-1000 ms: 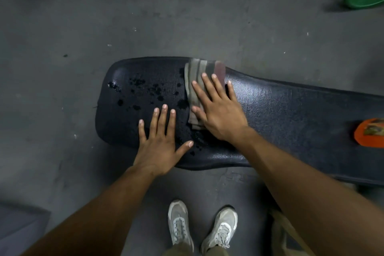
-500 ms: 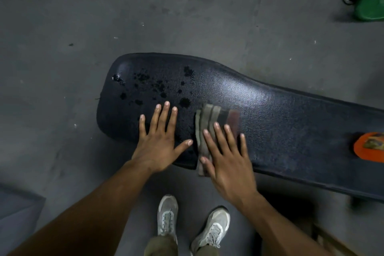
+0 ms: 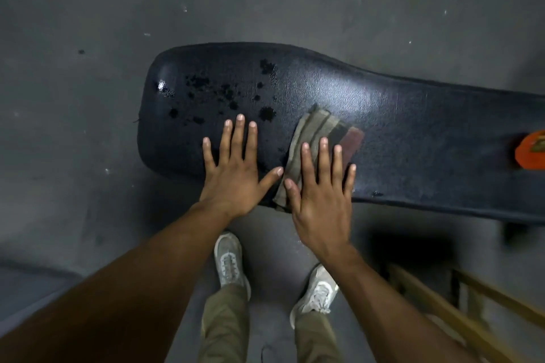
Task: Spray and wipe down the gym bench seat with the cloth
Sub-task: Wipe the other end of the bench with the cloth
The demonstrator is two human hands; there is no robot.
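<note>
Folded striped cloth lies at near edge of black bench seat, about same spot as half second ago, now tilted more to right. Right hand presses flat on it, fingers spread, nothing gripped. Left hand stays flat on seat just beside, open, empty. Dark spray drops remain unwiped on wide end. Orange object at right, perhaps bottle, cut by frame. Grey floor around; pale shoes below.
</note>
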